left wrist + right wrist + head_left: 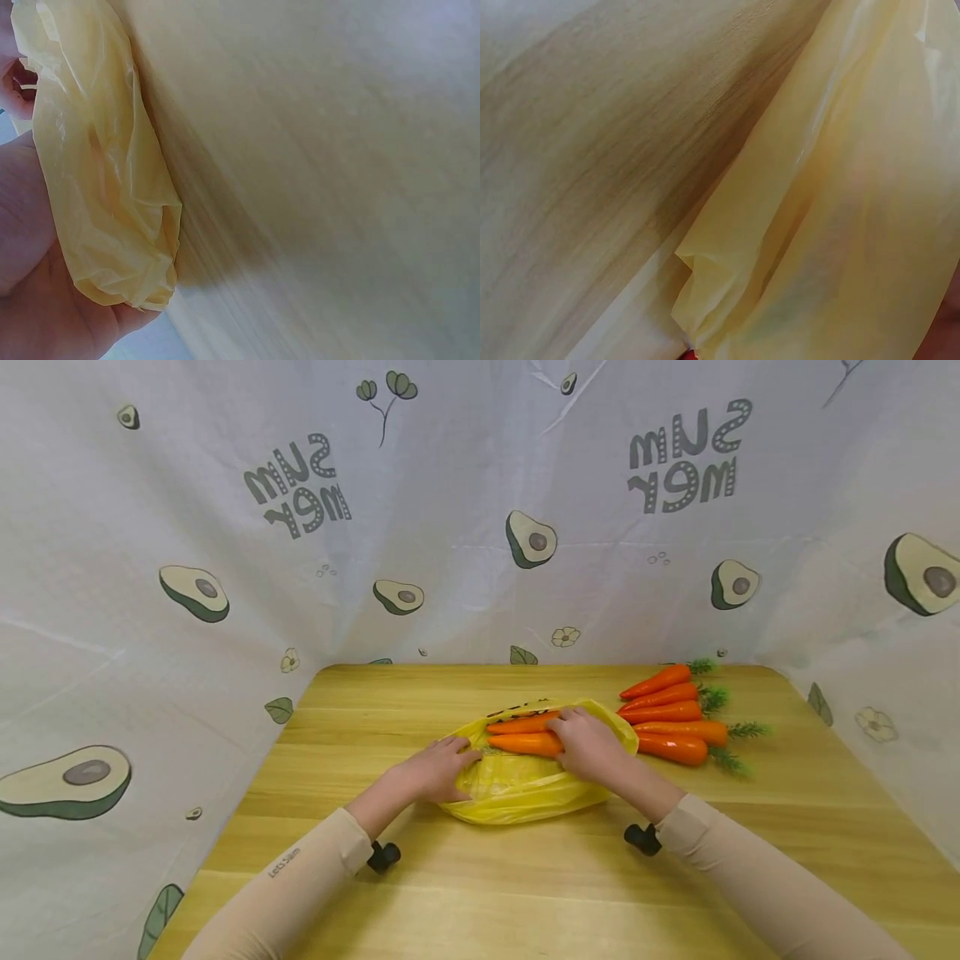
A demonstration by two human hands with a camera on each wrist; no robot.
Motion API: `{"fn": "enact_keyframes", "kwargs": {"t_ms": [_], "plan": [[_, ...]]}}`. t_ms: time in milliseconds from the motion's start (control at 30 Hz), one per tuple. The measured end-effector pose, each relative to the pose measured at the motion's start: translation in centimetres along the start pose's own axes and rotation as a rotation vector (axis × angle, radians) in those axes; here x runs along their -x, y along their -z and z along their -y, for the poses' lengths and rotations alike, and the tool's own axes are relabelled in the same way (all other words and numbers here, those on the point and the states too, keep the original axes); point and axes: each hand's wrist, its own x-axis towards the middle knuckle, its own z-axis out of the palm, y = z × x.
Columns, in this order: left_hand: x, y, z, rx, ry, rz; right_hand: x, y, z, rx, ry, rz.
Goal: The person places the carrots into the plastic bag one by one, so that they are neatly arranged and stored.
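A yellow plastic bag (517,806) lies on its side on the table, its mouth spread wide. Inside it are two orange carrots, an upper carrot (517,725) and a lower carrot (525,743), tips pointing left. My right hand (588,743) reaches into the bag and grips the lower carrot at its thick end, hiding the tops. At the bag's left end, my left hand (438,770) holds the rim, fingers over the edge. The left wrist view shows the crumpled plastic against that palm. In the right wrist view the plastic covers most of the right hand.
Several more carrots (667,711) with green tops lie fanned out right of the bag, close to its rim. The wooden table (480,893) meets a white curtain (465,460) printed with avocados at the back and sides.
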Motion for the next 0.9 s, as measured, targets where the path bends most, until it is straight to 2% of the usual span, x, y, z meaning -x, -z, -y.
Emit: {"fn": "enact_keyframes", "kwargs": {"t_ms": [400,700,900], "plan": [[0.3,0.3,-0.3,0.011,0.009,0.012,0.0,-0.1,0.2,0.006,0.007,0.030],[0.3,0.4,-0.3,0.007,0.008,0.024,0.3,0.0,0.4,-0.003,0.028,-0.013],[0.2,0.5,-0.2,-0.009,0.011,0.029,0.9,1.2,0.6,-0.074,0.039,-0.064]]}}
